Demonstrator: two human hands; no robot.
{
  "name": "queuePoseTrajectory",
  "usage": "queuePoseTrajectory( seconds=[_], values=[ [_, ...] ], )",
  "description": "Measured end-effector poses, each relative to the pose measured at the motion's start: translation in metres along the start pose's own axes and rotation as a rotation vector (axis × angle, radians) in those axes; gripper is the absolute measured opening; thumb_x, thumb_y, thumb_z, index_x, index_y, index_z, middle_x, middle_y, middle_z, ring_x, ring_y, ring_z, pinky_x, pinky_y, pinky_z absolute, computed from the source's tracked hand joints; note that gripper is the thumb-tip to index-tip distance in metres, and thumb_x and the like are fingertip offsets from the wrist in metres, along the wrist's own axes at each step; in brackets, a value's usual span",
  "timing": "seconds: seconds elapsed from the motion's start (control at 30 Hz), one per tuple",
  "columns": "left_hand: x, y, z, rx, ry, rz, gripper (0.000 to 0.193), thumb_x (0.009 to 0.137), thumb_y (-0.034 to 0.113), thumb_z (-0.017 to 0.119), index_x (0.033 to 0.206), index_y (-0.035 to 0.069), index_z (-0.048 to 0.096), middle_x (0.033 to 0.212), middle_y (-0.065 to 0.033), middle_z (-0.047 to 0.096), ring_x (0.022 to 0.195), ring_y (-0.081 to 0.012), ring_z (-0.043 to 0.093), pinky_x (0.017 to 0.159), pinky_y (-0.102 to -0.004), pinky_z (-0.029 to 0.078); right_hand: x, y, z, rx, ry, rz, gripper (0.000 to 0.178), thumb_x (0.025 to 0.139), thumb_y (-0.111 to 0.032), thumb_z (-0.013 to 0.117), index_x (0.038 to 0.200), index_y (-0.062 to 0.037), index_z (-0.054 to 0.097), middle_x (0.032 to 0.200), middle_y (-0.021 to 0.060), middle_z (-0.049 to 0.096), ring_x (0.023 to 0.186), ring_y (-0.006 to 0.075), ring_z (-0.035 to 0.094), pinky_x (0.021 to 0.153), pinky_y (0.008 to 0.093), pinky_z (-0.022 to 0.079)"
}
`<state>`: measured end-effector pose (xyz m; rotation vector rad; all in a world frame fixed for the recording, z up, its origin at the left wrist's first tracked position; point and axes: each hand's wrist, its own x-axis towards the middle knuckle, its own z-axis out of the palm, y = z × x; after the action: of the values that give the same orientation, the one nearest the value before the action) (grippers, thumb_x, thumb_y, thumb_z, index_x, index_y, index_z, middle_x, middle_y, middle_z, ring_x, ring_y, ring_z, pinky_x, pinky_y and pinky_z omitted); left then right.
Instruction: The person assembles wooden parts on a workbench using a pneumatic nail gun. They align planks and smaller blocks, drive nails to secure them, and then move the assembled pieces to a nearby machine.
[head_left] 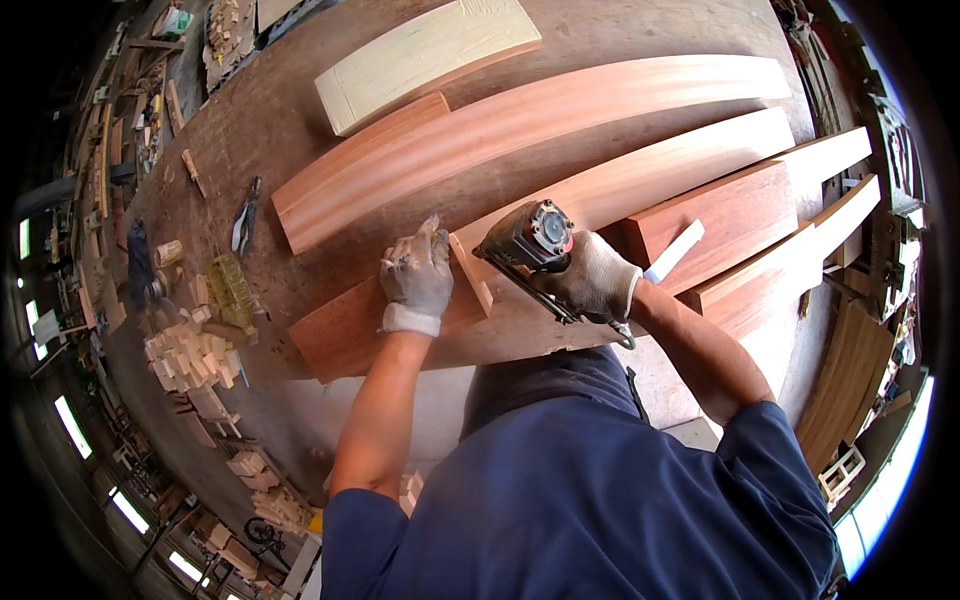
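My right hand [595,280], in a pale work glove, is wrapped round the handle of a black pneumatic nail gun [535,240]. The tool is tilted over a long reddish wooden board [640,180], just right of a shorter board's end. On that shorter reddish-brown wooden board [340,325] lies my left hand [415,275], in a stained glove. Its fingers are bent over the far edge, with the index finger reaching beyond; the fingertips' underside is hidden. The short board's pale end face shows between my two hands.
Beyond lie a long curved board [520,120] and a pale yellowish block [430,60]. Several thick boards [720,215] rest at the right, with a white strip [675,250] on one. Pliers [245,220] and a stack of small wood blocks [190,355] are at the left.
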<state>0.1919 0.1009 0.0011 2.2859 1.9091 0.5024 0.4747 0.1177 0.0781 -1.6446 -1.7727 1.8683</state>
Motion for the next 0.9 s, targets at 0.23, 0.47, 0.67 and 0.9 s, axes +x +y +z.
queuePoseTrajectory(
  seconds=[0.23, 0.47, 0.67, 0.9],
  values=[
    [-0.001, 0.000, 0.003, -0.003, 0.018, 0.010, 0.025, 0.102, 0.024, 0.067, 0.121, 0.011, 0.074, 0.093, -0.0131, 0.078, 0.088, -0.0318, 0.073, 0.081, -0.0470, 0.054, -0.004, 0.004, 0.010, 0.056, -0.027, 0.048, 0.030, 0.091, -0.025, 0.079, 0.109, -0.0022, 0.075, 0.091, 0.0087, 0.078, 0.080, 0.0143, 0.071, 0.078, 0.0339, 0.058],
    [-0.001, -0.001, 0.003, 0.002, 0.008, 0.006, 0.025, 0.102, 0.024, 0.066, 0.122, 0.010, 0.074, 0.094, -0.0134, 0.078, 0.089, -0.0319, 0.073, 0.083, -0.0467, 0.055, -0.004, -0.002, 0.008, 0.037, -0.042, 0.088, 0.030, 0.091, -0.025, 0.078, 0.108, -0.0015, 0.075, 0.091, 0.0106, 0.079, 0.079, 0.0167, 0.072, 0.078, 0.0354, 0.058],
    [0.000, -0.001, 0.003, -0.001, 0.012, 0.005, 0.025, 0.103, 0.025, 0.066, 0.122, 0.010, 0.074, 0.094, -0.0140, 0.078, 0.089, -0.0319, 0.074, 0.083, -0.0466, 0.055, 0.000, 0.007, 0.013, 0.014, -0.028, 0.039, 0.029, 0.092, -0.025, 0.078, 0.109, -0.0017, 0.075, 0.091, 0.0117, 0.078, 0.080, 0.0186, 0.072, 0.079, 0.0354, 0.058],
    [-0.001, -0.001, 0.003, 0.009, 0.011, 0.011, 0.026, 0.102, 0.024, 0.066, 0.122, 0.010, 0.074, 0.094, -0.0140, 0.078, 0.089, -0.0319, 0.074, 0.082, -0.0466, 0.055, 0.001, 0.012, 0.017, 0.002, 0.012, -0.019, 0.029, 0.092, -0.025, 0.078, 0.109, -0.0013, 0.075, 0.089, 0.0111, 0.078, 0.079, 0.0170, 0.071, 0.077, 0.0358, 0.058]
  ],
)
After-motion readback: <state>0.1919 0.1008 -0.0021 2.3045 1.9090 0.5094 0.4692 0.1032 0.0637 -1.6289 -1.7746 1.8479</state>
